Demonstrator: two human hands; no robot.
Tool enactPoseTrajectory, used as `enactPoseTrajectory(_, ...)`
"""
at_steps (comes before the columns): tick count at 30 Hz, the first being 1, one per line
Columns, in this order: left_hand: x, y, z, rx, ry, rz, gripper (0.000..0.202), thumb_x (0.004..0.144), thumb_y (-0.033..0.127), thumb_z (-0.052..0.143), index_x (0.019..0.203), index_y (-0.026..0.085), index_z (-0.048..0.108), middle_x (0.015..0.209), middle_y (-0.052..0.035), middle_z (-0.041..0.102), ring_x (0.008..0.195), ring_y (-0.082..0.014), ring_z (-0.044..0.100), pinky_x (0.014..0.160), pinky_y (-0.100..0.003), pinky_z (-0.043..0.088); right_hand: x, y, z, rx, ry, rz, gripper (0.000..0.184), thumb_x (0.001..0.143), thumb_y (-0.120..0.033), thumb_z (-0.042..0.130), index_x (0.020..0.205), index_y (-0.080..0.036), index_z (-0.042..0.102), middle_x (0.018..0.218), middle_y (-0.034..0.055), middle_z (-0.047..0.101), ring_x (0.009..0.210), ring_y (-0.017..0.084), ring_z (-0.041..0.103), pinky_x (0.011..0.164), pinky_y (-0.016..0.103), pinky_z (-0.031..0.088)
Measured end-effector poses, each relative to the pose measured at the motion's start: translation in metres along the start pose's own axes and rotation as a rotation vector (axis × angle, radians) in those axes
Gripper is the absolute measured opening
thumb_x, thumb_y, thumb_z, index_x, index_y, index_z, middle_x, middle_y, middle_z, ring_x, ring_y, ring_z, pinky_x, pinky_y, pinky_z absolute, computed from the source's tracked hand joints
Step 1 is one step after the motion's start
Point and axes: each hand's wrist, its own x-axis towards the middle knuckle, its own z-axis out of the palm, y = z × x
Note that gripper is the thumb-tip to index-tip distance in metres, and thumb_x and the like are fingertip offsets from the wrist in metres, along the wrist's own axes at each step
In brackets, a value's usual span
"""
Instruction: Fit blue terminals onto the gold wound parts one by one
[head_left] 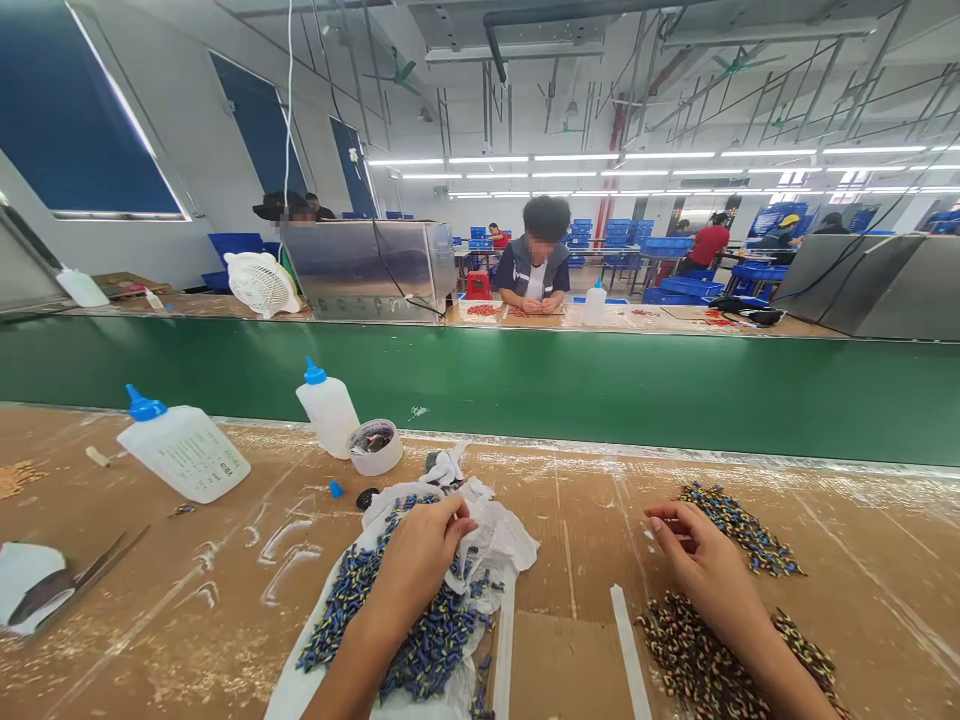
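Note:
My left hand [427, 540] is over a heap of small blue pieces with yellow tips [352, 600], which lies on crumpled white sheeting [506, 535]. Its thumb and fingers are pinched together, and whatever they hold is too small to make out. On the other side, my right hand [705, 560] is held above the table with thumb and forefinger pinched. A tiny speck shows at those fingertips, of a kind I cannot tell. Below that hand spreads a pile of dark brown and yellowish pieces [690, 655]; just beyond it lies a smaller pile of blue, black and yellow pieces [746, 530].
Two white squeeze bottles with blue caps, one leaning [191, 455] and one upright [330, 415], stand left near a tape roll [376, 450]. Scissors [97, 570] lie far left. A green conveyor belt [525, 385] crosses ahead; a person [536, 260] sits beyond it.

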Motion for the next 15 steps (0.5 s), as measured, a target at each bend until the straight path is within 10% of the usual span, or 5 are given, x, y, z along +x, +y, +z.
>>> enactPoseTrajectory(3,0.002,0.003,0.003,-0.241,0.025,-0.027,0.027,0.09,0.035,0.047,0.07,0.018,0.054,0.062,-0.0007,0.058,0.061,-0.0163,0.052,0.059,-0.026,0.033,-0.002,-0.006,-0.001,0.028,-0.004,0.018,0.03,0.09,-0.046,0.046,0.095,-0.019,0.061,0.099,0.0078,0.063,0.084,0.022,0.061,0.074,0.033,0.048)
enactPoseTrajectory(9,0.0,0.017,0.034,-1.018,-0.288,-0.16,0.034,0.079,0.049,0.062,0.077,0.015,0.056,0.067,-0.0024,0.061,0.056,-0.0134,0.054,0.05,-0.022,0.039,-0.017,-0.033,0.016,0.174,-0.099,0.027,0.032,0.091,-0.048,0.047,0.099,-0.019,0.058,0.082,0.0055,0.065,0.071,0.022,0.059,0.063,0.031,0.045)
enactPoseTrajectory(15,-0.009,0.034,0.056,-1.041,-0.424,-0.157,0.026,0.073,0.036,0.069,0.08,0.011,0.063,0.064,-0.0012,0.059,0.058,-0.0125,0.054,0.057,-0.023,0.042,-0.033,-0.05,0.038,0.241,-0.266,-0.033,0.028,0.093,-0.042,0.046,0.1,-0.018,0.059,0.082,0.0049,0.065,0.074,0.02,0.059,0.065,0.03,0.044)
